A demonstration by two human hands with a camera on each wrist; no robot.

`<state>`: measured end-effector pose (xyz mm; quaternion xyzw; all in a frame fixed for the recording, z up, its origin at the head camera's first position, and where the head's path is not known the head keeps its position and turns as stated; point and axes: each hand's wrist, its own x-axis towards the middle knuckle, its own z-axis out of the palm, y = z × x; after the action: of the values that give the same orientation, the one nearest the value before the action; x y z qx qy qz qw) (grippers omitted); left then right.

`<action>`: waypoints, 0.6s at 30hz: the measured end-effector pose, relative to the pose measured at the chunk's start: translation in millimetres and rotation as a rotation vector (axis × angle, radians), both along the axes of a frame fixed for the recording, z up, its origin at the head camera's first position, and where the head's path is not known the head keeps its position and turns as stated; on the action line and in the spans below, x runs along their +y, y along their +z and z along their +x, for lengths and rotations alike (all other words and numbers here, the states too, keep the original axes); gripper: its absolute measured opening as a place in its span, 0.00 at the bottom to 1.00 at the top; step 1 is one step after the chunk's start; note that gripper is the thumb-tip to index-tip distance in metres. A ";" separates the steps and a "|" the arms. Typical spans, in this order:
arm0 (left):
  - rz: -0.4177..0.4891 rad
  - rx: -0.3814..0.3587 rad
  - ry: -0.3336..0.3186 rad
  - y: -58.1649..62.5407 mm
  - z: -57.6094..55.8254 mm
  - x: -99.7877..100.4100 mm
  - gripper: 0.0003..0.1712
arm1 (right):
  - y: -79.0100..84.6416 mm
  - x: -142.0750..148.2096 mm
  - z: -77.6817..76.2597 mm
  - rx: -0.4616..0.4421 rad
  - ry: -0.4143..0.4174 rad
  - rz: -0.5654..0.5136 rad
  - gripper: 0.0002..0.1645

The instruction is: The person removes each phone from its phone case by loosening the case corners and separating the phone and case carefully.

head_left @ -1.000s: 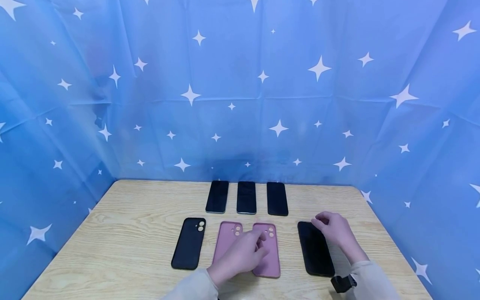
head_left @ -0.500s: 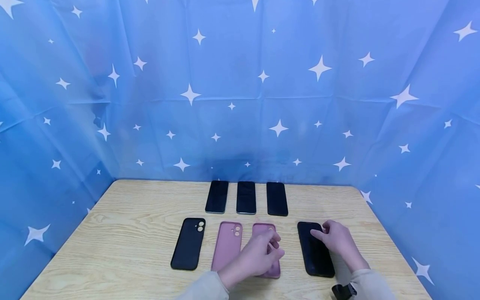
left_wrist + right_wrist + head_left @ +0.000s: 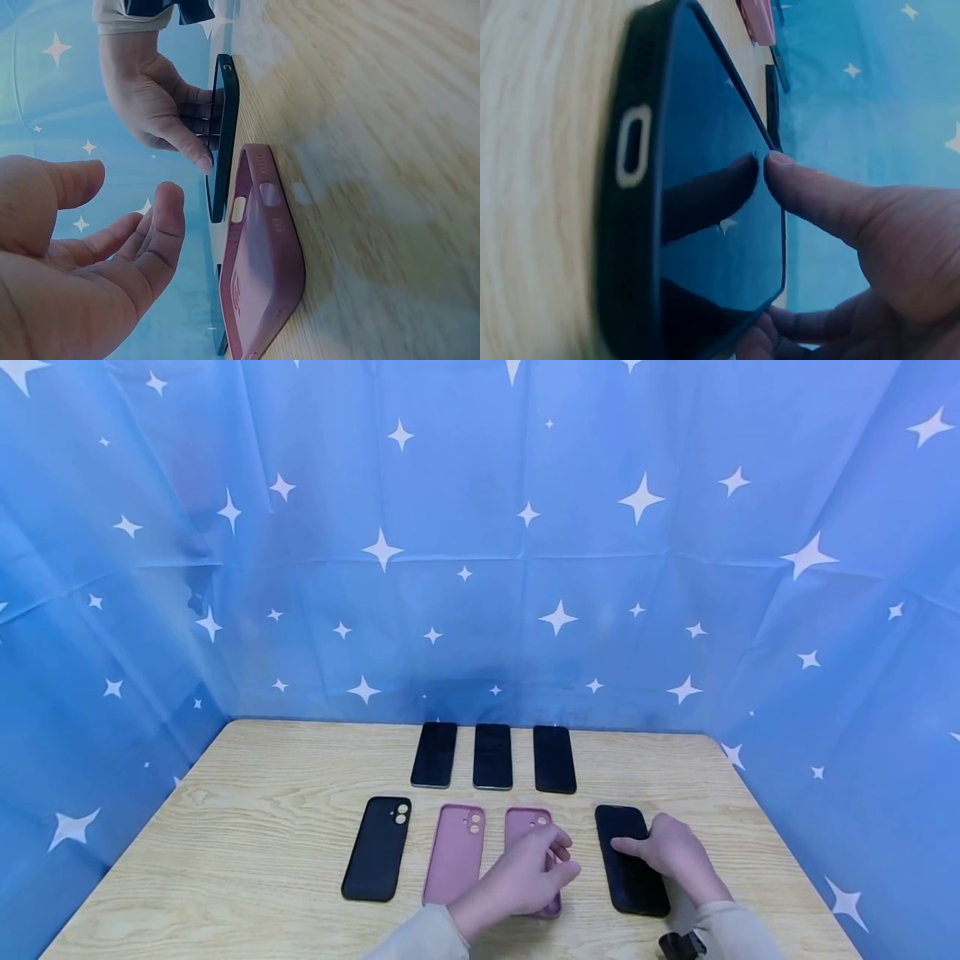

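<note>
A black phone in a dark case point(image 3: 628, 881) lies screen up at the right of the table. My right hand point(image 3: 678, 852) spans it: the thumb reaches across the screen towards the left edge, and the fingers are at the right edge. In the right wrist view the phone point(image 3: 720, 150) shows its charging port end, with the thumb mirrored in the glass. My left hand point(image 3: 521, 872) hovers over the right-hand pink phone case point(image 3: 517, 827), fingers loosely bent and holding nothing. That pink case point(image 3: 266, 277) lies below the hand in the left wrist view.
Another pink phone case point(image 3: 454, 852) and a black phone case point(image 3: 377, 847) lie to the left, open side up. Along the back of the wooden table point(image 3: 225, 827) are three dark phones, among them the middle phone point(image 3: 492, 757). A blue star-patterned curtain point(image 3: 465, 527) encloses the table.
My right hand has come down and nearer along the phone, its thumb moving across the screen. My left hand has moved right over the pink case. Phones and cases have stayed put.
</note>
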<state>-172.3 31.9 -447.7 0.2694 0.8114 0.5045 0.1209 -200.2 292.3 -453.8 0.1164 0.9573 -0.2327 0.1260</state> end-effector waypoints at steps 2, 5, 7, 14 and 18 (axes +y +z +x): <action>0.003 -0.023 0.002 0.1 -0.2 0.8 0.15 | -0.7 -1.1 -0.4 -0.010 0.001 0.005 0.41; 0.008 -0.035 0.002 0.3 -0.9 1.3 0.16 | -1.2 -1.8 -2.1 -0.016 -0.005 0.001 0.44; 0.012 -0.038 0.002 0.0 -1.5 1.4 0.16 | -1.3 -1.6 -3.5 -0.022 -0.014 -0.009 0.45; 0.012 -0.024 0.005 -0.9 -2.9 -0.2 0.16 | -0.2 -0.3 -6.6 -0.024 -0.002 -0.031 0.53; 0.020 -0.012 0.016 0.9 -3.7 -2.1 0.16 | 1.8 -1.7 -5.7 0.046 0.038 -0.050 0.35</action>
<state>-176.0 29.8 -446.8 0.2610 0.8076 0.5152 0.1192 -205.9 290.6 -452.0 0.0898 0.9558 -0.2569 0.1111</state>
